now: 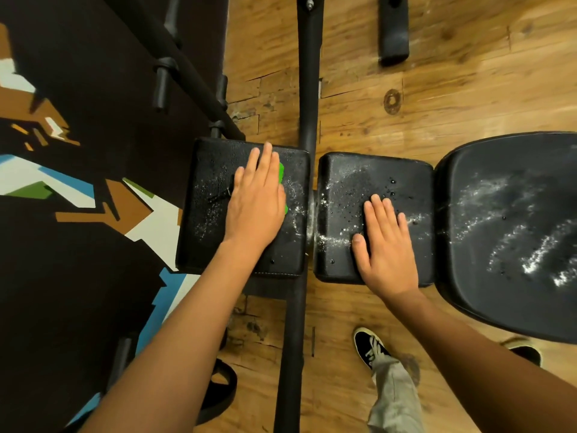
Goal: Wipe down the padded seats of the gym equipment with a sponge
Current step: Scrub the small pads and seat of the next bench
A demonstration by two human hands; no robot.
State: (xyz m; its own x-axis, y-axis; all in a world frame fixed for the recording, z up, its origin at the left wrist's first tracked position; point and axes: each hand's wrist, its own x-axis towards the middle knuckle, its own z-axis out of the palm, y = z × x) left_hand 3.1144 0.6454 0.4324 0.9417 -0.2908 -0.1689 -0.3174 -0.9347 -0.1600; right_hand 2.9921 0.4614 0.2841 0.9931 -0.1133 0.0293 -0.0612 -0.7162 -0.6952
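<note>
We press the sponge (282,171) under our flat left hand (254,201) to scrub the left pad (203,220), while our right hand (385,239) lies flat on the middle pad (349,182), likely as a brace.

Left hand (254,201), right hand (385,242) bare, forearms (175,332) bare; grey-khaki trouser leg (395,398); black sneaker (370,346), white laces.

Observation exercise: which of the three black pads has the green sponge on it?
The leftmost pad: only there does the left hand press a sponge.

Warm even light, wide-angle edge warping
</note>
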